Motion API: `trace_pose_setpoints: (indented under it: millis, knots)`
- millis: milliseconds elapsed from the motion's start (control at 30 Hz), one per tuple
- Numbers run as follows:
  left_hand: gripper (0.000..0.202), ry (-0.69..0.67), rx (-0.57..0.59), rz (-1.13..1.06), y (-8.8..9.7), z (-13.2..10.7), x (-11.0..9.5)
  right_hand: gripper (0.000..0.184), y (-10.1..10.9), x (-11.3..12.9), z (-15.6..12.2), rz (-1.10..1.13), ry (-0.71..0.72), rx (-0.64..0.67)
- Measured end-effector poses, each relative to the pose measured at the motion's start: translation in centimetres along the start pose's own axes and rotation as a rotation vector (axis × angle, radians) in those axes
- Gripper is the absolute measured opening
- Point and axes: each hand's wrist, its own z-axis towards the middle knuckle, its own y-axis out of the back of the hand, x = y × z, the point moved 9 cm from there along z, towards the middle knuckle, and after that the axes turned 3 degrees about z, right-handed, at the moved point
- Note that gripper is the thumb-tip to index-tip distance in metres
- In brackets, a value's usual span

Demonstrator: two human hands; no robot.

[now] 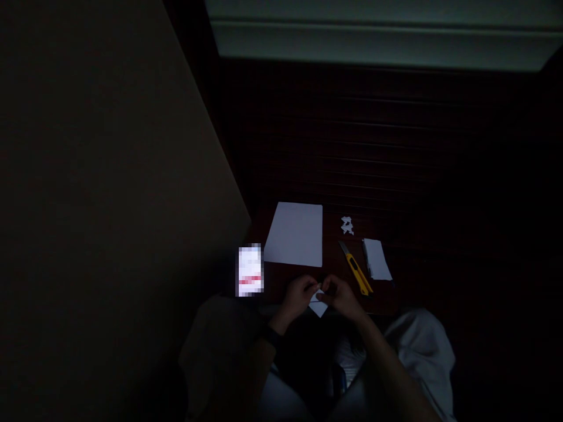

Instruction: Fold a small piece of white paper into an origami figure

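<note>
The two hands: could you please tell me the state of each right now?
Left hand: closed, holding the small white paper.
Right hand: closed, holding the same paper.

No text can be read — the lit screen (250,271) is blurred into coarse squares with 1 red band across it, and any marking on the yellow cutter (355,269) is too dark to tell.
</note>
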Motion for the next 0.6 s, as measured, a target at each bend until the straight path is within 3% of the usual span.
trace_pose_setpoints:
  millis: [133,367,600]
  knots:
    - [0.02,0.008,-0.003,0.01,0.06,-0.09,-0.16,0.02,0.05,-0.31,0.07,0.039,-0.022,0.019]
    - [0.014,0.018,0.104,-0.12,-0.71,-0.23,-0.23,0.018,0.52,0.26,-0.02,0.021,-0.007,0.006]
    - [0.02,-0.021,0.158,-0.059,-0.52,-0.19,-0.64,0.019,0.7,-0.19,0.07,0.008,-0.011,0.015]
